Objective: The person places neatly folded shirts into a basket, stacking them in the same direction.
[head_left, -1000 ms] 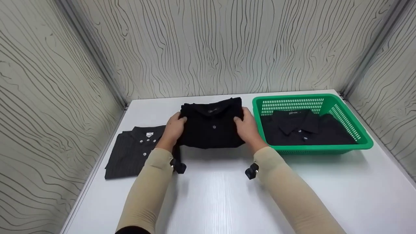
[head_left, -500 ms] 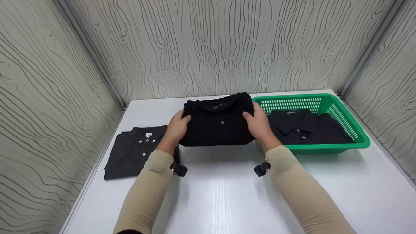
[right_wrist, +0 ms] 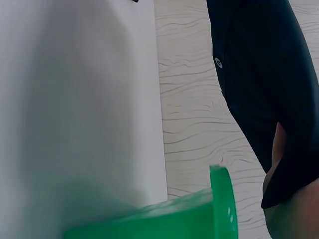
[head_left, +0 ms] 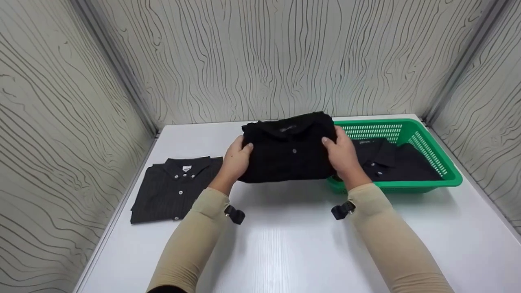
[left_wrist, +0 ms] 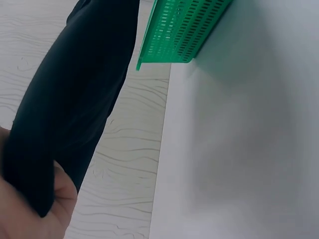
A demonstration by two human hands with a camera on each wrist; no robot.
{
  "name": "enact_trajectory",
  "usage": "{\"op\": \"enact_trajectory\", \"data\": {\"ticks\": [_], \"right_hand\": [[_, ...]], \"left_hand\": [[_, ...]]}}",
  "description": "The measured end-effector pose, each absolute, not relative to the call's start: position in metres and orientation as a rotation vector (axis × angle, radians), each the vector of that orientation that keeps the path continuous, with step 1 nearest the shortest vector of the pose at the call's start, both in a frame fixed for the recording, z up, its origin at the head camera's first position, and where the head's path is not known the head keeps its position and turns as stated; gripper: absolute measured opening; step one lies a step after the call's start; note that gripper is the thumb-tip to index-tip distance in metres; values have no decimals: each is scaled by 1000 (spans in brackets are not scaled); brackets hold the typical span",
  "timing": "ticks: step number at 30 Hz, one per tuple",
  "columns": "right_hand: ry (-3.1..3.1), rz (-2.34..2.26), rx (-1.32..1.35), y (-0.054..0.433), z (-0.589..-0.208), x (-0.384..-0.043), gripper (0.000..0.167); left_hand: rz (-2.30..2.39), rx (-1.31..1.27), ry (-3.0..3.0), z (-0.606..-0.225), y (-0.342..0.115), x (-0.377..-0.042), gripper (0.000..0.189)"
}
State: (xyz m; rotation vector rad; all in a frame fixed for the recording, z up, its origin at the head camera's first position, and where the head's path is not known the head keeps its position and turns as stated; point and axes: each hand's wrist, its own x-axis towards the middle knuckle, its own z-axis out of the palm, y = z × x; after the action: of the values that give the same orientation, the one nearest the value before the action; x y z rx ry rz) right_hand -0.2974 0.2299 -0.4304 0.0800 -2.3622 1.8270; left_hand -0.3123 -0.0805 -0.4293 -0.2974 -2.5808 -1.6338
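Note:
A folded black shirt (head_left: 289, 156) with a collar and a small button hangs above the table, held at both sides. My left hand (head_left: 238, 156) grips its left edge, thumb on the front; in the left wrist view the fingers (left_wrist: 64, 191) show under the cloth. On the opposite edge my right hand (head_left: 342, 154) pinches the shirt in the same way, in front of the basket's left end. The green basket (head_left: 441, 183) stands on the right and contains another dark collared shirt (head_left: 411, 165), partly hidden by my right hand.
On the left of the white table (head_left: 268, 244) lies a folded dark striped shirt (head_left: 163, 195) with white buttons. Wood-patterned panels (head_left: 260, 61) rise behind the table and at both sides. The basket's rim (right_wrist: 224, 199) is close below my right hand in the right wrist view.
Both hands have carried the folded black shirt to the right and slightly up, so it now overlaps the basket's left end. The striped shirt on the left shows more fully.

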Motion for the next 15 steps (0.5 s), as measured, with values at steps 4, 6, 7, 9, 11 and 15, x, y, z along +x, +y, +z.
{"op": "enact_trajectory", "data": {"ticks": [4,6,7,9,11,15], "right_hand": [[-2357,1803,48,242,-429,-294,49],[-2360,1796,35,248,-429,-291,50],[-2358,1798,31,251,-429,-290,50],[-2364,1797,23,258,-429,-288,50],[-2369,1795,12,265,-430,-287,52],[-2383,1777,-15,279,-430,-283,55]], "left_hand": [[-1611,-325,-2602,-430,-68,-311,41],[-1607,-339,-2604,-430,-62,-310,41],[-1605,-347,-2605,-431,-59,-309,42],[-1597,-368,-2603,-432,-53,-309,41],[-1586,-395,-2603,-433,-46,-308,40],[-1557,-449,-2599,-434,-34,-308,36]]}}
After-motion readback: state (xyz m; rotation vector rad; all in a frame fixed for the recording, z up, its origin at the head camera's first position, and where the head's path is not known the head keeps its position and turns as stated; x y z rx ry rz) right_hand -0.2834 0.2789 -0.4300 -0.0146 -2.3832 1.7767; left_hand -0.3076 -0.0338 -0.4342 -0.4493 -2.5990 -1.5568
